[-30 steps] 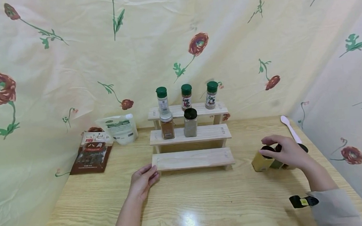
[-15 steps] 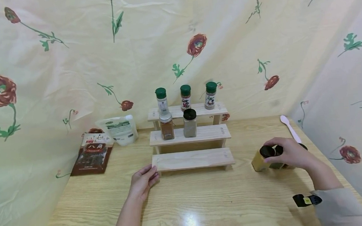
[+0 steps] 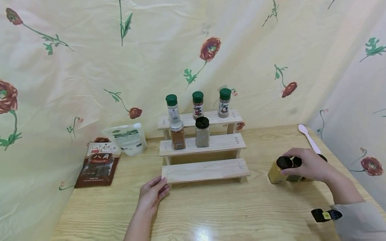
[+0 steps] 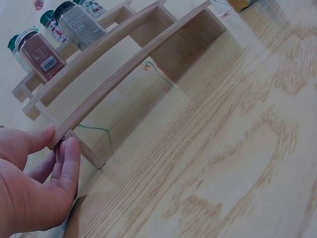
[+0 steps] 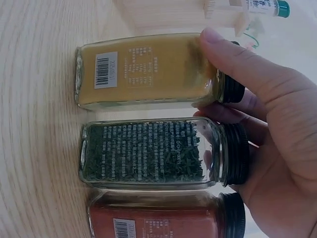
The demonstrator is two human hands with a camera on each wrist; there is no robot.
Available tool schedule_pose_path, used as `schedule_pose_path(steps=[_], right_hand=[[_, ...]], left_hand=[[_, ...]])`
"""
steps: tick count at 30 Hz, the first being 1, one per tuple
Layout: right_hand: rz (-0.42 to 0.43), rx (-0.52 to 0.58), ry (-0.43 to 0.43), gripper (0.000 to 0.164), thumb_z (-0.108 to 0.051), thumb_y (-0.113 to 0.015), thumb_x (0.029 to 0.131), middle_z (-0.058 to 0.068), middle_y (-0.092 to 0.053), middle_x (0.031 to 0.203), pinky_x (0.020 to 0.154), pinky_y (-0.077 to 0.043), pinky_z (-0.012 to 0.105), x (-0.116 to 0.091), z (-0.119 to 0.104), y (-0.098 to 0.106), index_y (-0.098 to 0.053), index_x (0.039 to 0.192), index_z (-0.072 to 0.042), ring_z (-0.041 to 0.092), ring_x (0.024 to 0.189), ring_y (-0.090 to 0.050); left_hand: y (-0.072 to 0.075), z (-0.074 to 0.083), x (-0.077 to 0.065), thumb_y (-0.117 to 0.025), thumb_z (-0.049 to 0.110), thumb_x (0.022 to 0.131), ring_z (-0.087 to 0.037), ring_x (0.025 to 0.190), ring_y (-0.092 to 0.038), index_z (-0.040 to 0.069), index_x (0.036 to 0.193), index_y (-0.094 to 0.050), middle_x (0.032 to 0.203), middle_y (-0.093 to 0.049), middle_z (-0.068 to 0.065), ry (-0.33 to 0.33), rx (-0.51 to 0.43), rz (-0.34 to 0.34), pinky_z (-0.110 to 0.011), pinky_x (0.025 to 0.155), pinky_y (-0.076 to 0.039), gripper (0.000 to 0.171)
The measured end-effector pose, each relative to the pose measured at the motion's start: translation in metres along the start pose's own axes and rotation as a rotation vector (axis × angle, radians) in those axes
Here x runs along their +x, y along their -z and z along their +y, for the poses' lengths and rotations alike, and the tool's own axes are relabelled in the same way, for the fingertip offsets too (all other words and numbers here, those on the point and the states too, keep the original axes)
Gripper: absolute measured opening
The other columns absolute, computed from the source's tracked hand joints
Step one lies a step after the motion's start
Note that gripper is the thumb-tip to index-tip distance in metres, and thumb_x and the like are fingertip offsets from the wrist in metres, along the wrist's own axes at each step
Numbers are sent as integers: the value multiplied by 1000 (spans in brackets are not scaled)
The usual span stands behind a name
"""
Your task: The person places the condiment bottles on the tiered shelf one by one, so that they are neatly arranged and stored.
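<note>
My left hand (image 3: 150,197) pinches the left end of the lowest step of a three-tier wooden rack (image 3: 205,171), thumb on top and fingers curled beneath, as the left wrist view shows. At the right, my right hand (image 3: 311,165) grips a black-capped glass jar of yellow powder (image 5: 148,72) near its neck. The thumb lies along one side and fingers reach round the other. Beside it stand a jar of dried green herbs (image 5: 148,153) and a jar of reddish powder (image 5: 158,214), both black-capped and partly covered by the hand in the head view.
On the middle tier stand a brown spice jar (image 3: 178,138) and a grey-powder jar (image 3: 202,135). Three green-capped shakers, one a white shaker (image 3: 223,106), line the top tier. A brown packet (image 3: 98,165) and a white pouch (image 3: 128,140) are left; a white spoon (image 3: 309,138) lies right.
My right hand has closed its spread thumb and fingers around the neck of the yellow powder jar. My left hand stays on the rack's lowest step.
</note>
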State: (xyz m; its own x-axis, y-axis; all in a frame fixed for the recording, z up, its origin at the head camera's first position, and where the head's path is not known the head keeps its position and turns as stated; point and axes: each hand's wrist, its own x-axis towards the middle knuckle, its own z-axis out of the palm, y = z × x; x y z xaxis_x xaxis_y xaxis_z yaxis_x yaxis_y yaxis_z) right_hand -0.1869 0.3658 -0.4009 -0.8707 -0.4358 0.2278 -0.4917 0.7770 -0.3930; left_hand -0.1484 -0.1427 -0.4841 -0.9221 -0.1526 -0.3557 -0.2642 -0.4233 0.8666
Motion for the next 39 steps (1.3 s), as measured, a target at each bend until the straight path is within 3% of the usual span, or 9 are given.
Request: schedule_pose_path(steps=[9,15,17,21,22,27,30,39], right_hand=[[59,30,-14,41,-28,-88,81,7,-71,107,75,-59,36,1,-3,-2,-72,112,-8,27,96,-66],[134,79,3,37,-20,-86,83,7,-70,112,83,-52,21,9,-11,-1,-71,115,-10,13,103,-61],[153,107,-18,35,-20,-86,84,7,-70,113,88,-51,26,12,-16,-1,-72,115,-12,13,104,-60],[188,157,-76,34,-21,-82,88,11,-68,115,90,-50,51,18,-24,1,-70,117,-9,29,109,-59],[201,164,-88,34,-21,-82,88,10,-68,115,89,-49,51,19,-25,2,-69,118,-8,29,109,-58],[302,189,-86,33,-14,-81,88,0,-67,103,84,-45,24,25,-30,3,-68,117,-5,3,99,-56],[358,220,-50,32,-8,-80,88,-9,-64,101,83,-41,14,30,-33,4,-68,116,-2,-5,94,-53],[441,263,-30,34,-4,-77,89,-18,-58,108,86,-40,11,44,-45,7,-67,121,-1,-3,95,-52]], left_hand=[[1,-1,-3,-64,-2,98,-13,79,-66,-18,134,-47,92,-62,-8,1,1,-1,-23,80,-63,44],[0,-2,-3,-64,-2,98,-12,80,-66,-18,134,-46,92,-62,-7,0,-1,-1,-23,81,-63,43],[0,-2,-3,-63,-2,98,-12,80,-66,-17,134,-46,92,-62,-7,-1,-2,-2,-23,80,-62,43],[0,-2,-3,-64,-1,98,-12,80,-66,-18,135,-46,92,-62,-7,-6,-2,-6,-23,80,-63,43],[0,-2,-3,-64,-1,98,-12,80,-66,-18,135,-46,93,-62,-7,-6,0,-7,-23,80,-62,44],[0,-1,-4,-64,0,98,-12,80,-66,-17,136,-46,95,-62,-8,-8,6,-10,-23,81,-62,46],[0,0,-3,-64,0,98,-12,81,-66,-17,136,-45,95,-62,-8,-8,1,-14,-23,81,-62,46],[1,-1,-1,-64,-1,98,-13,83,-66,-17,136,-46,96,-61,-9,-5,-7,-14,-23,82,-62,45]])
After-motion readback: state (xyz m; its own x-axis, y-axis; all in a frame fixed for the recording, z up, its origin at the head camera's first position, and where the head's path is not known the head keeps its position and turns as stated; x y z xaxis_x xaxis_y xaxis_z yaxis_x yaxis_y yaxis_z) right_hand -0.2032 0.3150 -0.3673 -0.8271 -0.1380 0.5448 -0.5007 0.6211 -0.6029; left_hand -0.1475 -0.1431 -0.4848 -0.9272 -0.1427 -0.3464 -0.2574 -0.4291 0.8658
